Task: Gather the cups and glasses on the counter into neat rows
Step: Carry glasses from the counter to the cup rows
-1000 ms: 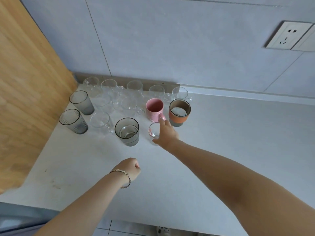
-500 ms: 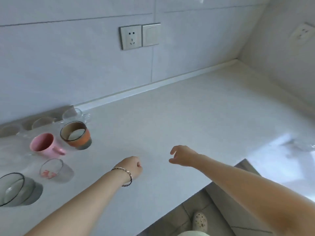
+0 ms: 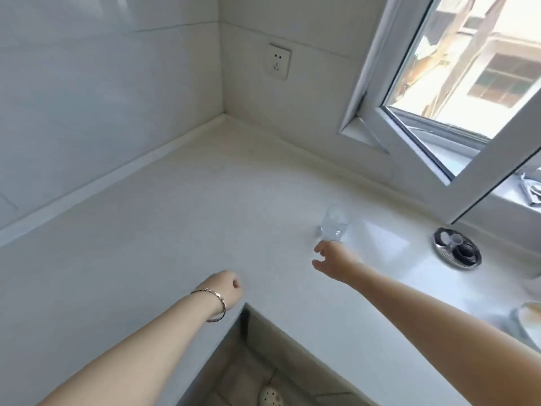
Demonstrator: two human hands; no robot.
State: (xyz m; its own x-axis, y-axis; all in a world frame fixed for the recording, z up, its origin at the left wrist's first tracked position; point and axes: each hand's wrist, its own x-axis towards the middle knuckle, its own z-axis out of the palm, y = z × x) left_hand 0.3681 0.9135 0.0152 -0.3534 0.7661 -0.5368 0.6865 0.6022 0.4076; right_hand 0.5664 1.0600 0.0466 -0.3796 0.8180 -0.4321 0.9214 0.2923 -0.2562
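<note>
White stone counter (image 3: 181, 218) fills an L-shaped corner under pale wall tiles, with 1 clear glass (image 3: 333, 222) standing upright on it toward 2 o'clock from the frame's centre, alone and blurred, near the sunlit patch below the window (image 3: 456, 92). Right hand (image 3: 335, 260) sits just beside the glass at its 6 o'clock, fingers spread and slightly curled, thumb apart from them, palm turned toward the glass; the fingertips are close to its base, but whether they touch it I cannot tell. Nothing is pinched in that hand. Left hand (image 3: 227, 290) hovers over the counter's inner edge at about 6 o'clock from centre, curled into a loose fist with nothing visible in it, a thin bracelet (image 3: 215, 303) round the wrist. Both bare forearms run in from the lower edge. At 3 o'clock of the glass, well apart from it, a round metal strainer (image 3: 456, 249) lies set in the counter. A wall socket (image 3: 279, 61) sits at 12 o'clock, left of the open window frame. Past the counter's inner corner, at 6 o'clock, floor tiles show with 1 perforated slipper (image 3: 270, 397) at the bottom edge.
</note>
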